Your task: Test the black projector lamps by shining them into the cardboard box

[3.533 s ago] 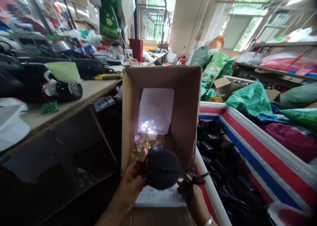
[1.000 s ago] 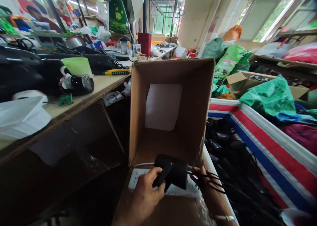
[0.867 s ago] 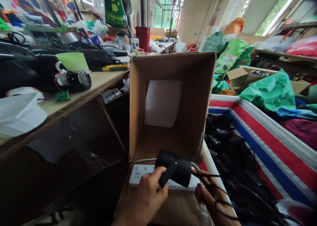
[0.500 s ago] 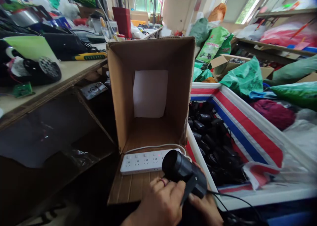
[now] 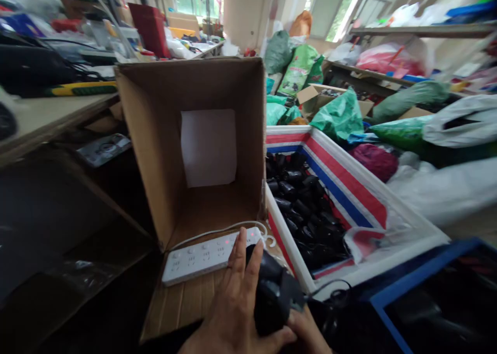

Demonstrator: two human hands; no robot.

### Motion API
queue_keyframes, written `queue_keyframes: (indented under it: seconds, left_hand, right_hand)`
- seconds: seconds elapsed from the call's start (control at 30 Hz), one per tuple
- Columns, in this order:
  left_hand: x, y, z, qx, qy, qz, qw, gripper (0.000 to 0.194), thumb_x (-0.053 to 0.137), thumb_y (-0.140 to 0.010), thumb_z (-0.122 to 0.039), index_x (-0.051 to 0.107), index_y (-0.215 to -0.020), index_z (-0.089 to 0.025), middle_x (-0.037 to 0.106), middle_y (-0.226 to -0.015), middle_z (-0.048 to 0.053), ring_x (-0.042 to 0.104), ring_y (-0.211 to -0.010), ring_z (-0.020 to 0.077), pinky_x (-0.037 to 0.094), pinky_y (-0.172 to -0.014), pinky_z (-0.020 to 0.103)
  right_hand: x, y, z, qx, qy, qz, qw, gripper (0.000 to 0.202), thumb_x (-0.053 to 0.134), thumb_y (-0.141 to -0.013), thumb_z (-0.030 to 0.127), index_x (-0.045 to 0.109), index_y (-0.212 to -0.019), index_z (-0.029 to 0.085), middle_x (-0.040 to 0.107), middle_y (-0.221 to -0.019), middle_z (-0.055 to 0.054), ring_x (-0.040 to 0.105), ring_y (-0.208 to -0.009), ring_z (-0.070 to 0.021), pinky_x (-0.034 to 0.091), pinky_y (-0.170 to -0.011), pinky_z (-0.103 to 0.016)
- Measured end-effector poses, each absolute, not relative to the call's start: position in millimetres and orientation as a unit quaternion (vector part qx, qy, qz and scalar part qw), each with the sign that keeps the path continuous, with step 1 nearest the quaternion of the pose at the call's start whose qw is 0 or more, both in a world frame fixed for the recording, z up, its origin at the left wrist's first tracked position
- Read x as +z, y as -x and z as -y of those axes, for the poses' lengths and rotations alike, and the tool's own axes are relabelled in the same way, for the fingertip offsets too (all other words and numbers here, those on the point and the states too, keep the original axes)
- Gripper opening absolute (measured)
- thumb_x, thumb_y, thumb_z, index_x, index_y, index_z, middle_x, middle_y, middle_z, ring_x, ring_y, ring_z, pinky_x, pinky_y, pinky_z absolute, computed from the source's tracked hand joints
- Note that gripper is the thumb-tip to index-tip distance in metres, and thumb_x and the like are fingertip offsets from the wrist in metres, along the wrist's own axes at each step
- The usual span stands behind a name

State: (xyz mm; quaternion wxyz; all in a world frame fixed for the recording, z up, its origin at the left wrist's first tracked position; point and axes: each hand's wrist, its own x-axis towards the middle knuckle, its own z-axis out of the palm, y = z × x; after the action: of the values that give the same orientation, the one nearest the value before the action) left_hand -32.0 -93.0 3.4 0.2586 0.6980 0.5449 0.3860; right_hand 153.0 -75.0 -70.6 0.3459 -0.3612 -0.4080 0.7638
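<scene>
- Black lamp body [image 5: 274,294], at 6 o'clock beside the white power strip [image 5: 212,249], is grasped between both hands.
- Left hand [image 5: 240,305] lies across it, fingers extended.
- Right hand [image 5: 306,333] grips it from beneath, at 5 o'clock.

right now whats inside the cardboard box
Only a white sheet on the back wall of the cardboard box; its floor looks bare. The power strip lies at its open front, with its cord along the edge. Nothing hides the inside.
</scene>
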Motion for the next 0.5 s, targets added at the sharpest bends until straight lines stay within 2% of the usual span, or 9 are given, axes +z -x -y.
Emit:
queue_keyframes:
  seconds: [0.07,0.13,0.2,0.27,0.33,0.37,0.43,0.5]
  left_hand:
    - [4.6,33.2,94.9,0.383,-0.680,-0.549,0.299,0.107,0.076,-0.065,-0.030,0.008,-0.147,-0.022,0.001,-0.153,0.019,0.015,-0.137,0.0431,0.033,-0.103,0.058]
    - [4.2,35.8,94.6,0.416,-0.623,-0.546,0.375,0.100,0.076,-0.062,-0.029,0.022,-0.145,-0.021,0.024,-0.150,0.017,0.029,-0.133,0.0409,0.034,-0.104,0.054]
    - [4.0,36.4,90.9,0.442,-0.563,-0.503,0.485,0.092,0.080,-0.056,-0.036,0.040,-0.138,-0.022,0.053,-0.132,0.015,0.047,-0.121,0.0390,0.040,-0.101,0.050]
    - [5.7,32.2,85.4,0.436,-0.530,-0.439,0.581,0.076,0.081,-0.055,-0.042,0.057,-0.124,-0.023,0.067,-0.112,0.012,0.061,-0.104,0.0355,0.045,-0.094,0.046]
    - [9.2,22.2,80.9,0.414,-0.528,-0.392,0.629,0.060,0.079,-0.058,-0.045,0.065,-0.112,-0.023,0.070,-0.103,0.011,0.065,-0.095,0.0327,0.048,-0.090,0.044]
    - [10.9,15.6,79.8,0.405,-0.529,-0.379,0.642,0.058,0.079,-0.059,-0.046,0.066,-0.111,-0.022,0.070,-0.103,0.011,0.064,-0.096,0.0326,0.047,-0.091,0.045]
    - [12.3,1.7,79.5,0.390,-0.522,-0.361,0.667,0.069,0.080,-0.058,-0.047,0.060,-0.120,-0.024,0.064,-0.117,0.012,0.059,-0.109,0.0343,0.042,-0.096,0.048]
    - [8.4,-9.0,80.6,0.375,-0.508,-0.351,0.692,0.085,0.080,-0.057,-0.049,0.047,-0.132,-0.026,0.050,-0.135,0.013,0.047,-0.123,0.0360,0.035,-0.102,0.053]
  right_hand:
    - [-58.4,-156.0,76.3,0.778,0.339,0.389,0.360,0.060,0.074,-0.061,0.045,0.056,-0.116,0.028,0.064,-0.102,-0.004,0.054,-0.105,-0.0279,0.032,-0.101,-0.040]
    - [-45.7,-163.0,74.7,0.802,0.309,0.373,0.349,0.075,0.081,-0.052,0.039,0.051,-0.120,0.027,0.060,-0.111,-0.005,0.051,-0.110,-0.0290,0.033,-0.100,-0.041]
    - [-35.3,-175.1,72.6,0.819,0.294,0.361,0.334,0.086,0.087,-0.044,0.033,0.048,-0.120,0.029,0.058,-0.112,-0.004,0.053,-0.108,-0.0293,0.038,-0.094,-0.040]
    - [-27.3,-191.0,72.6,0.819,0.294,0.367,0.327,0.093,0.090,-0.036,0.029,0.047,-0.118,0.030,0.058,-0.113,-0.004,0.054,-0.105,-0.0293,0.039,-0.091,-0.040]
    - [-19.4,-209.2,75.5,0.807,0.306,0.389,0.322,0.097,0.091,-0.034,0.028,0.046,-0.119,0.030,0.058,-0.114,-0.004,0.055,-0.103,-0.0296,0.040,-0.090,-0.042]
    - [-14.8,-219.6,78.0,0.797,0.317,0.401,0.322,0.098,0.091,-0.034,0.028,0.046,-0.121,0.030,0.057,-0.114,-0.005,0.056,-0.102,-0.0296,0.040,-0.090,-0.043]
    - [-4.9,-246.0,84.3,0.769,0.358,0.412,0.333,0.100,0.091,-0.037,0.032,0.043,-0.124,0.030,0.057,-0.117,-0.007,0.056,-0.102,-0.0299,0.041,-0.091,-0.044]
    - [3.0,-285.0,92.2,0.703,0.446,0.402,0.380,0.099,0.089,-0.040,0.036,0.042,-0.127,0.030,0.057,-0.117,-0.008,0.057,-0.103,-0.0305,0.043,-0.091,-0.043]
